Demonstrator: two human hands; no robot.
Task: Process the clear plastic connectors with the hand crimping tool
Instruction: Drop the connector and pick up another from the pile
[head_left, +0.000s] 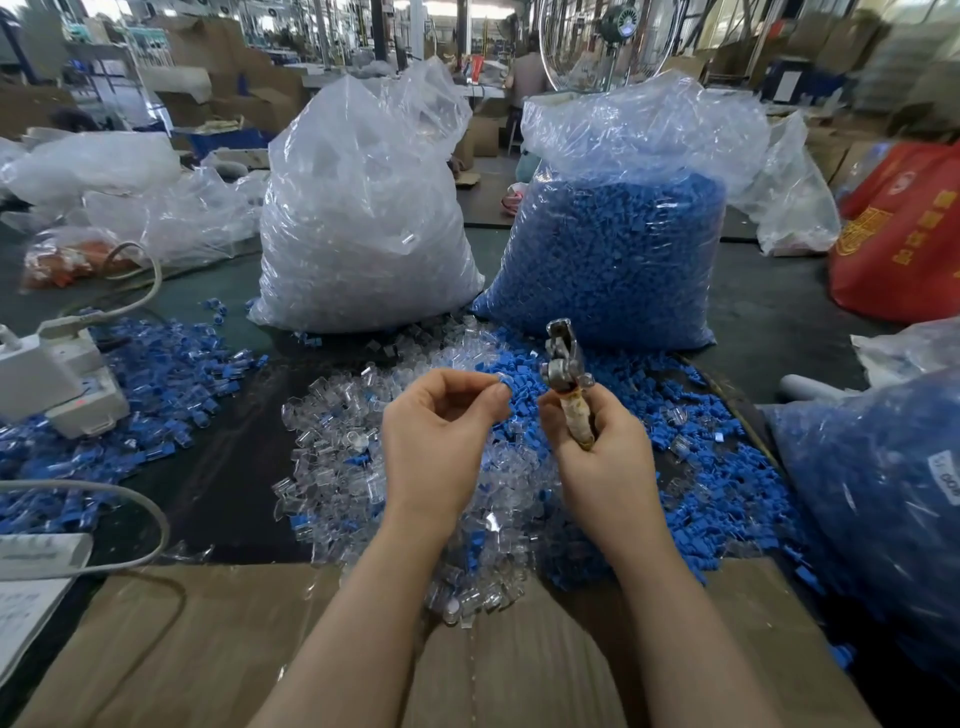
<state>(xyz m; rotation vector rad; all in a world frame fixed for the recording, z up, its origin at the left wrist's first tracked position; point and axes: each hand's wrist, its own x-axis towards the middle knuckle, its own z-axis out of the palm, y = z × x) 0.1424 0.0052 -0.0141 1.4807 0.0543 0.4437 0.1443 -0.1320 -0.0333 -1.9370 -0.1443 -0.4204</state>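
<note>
A heap of clear plastic connectors (337, 447) lies in the middle of the dark table, with loose blue caps (711, 499) spread to its right. My left hand (441, 441) hovers over the heap, fingers curled, pinching a small piece with a blue tip (503, 381) between thumb and fingertips. My right hand (602, 452) grips the taped handle of the metal hand crimping tool (563, 364), whose jaw points up and away. The tool's head stands just to the right of the pinched piece, not touching it.
A big bag of clear connectors (363, 208) and a bag of blue caps (623, 249) stand behind the heap. Assembled blue-and-clear pieces (156, 374) lie left, by a white power strip (57, 379) with cables. Cardboard (208, 649) covers the near edge. Another blue-filled bag (883, 493) sits right.
</note>
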